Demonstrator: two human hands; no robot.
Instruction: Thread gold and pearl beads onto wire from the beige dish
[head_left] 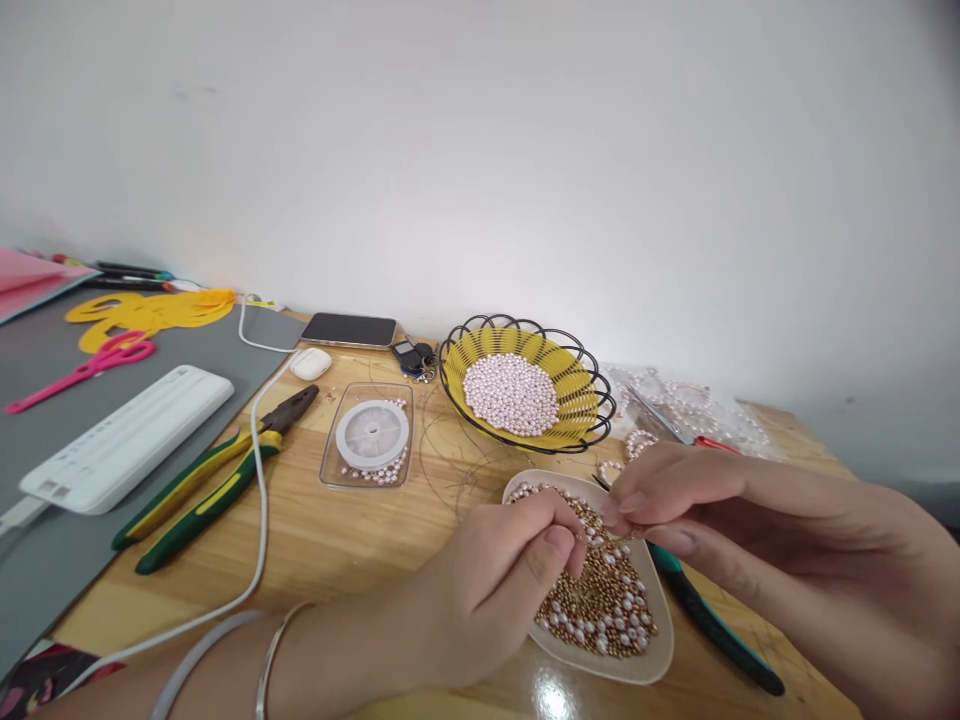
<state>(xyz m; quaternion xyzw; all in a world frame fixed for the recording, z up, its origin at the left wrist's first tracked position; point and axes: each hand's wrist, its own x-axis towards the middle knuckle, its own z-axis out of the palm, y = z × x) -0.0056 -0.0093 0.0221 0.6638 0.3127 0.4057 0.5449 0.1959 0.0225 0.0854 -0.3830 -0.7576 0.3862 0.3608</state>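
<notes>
My left hand (517, 575) is closed in a pinch above the left side of a cream tray (658, 655). Whatever lies between its thumb and curled fingers is too small to make out. Facing it from the right, my right hand (750, 540) pinches with thumb and fingertips over the tray's upper right edge; a tiny beige bit seems to show at the tips, but its kind cannot be told. Small gold beads (577, 590) and pale pink pearl beads (604, 640) fill the tray below both hands. Green-handled pliers (712, 625) lie partly hidden under my right hand.
Behind the tray stands a yellow basket (577, 405) of pearl beads. A clear box (326, 470) with a thread spool (373, 435), yellow-green pliers (202, 490), a white cable (262, 500), a power bank (127, 435) and a phone (350, 329) lie leftward. Bagged bead strands (697, 400) lie back right.
</notes>
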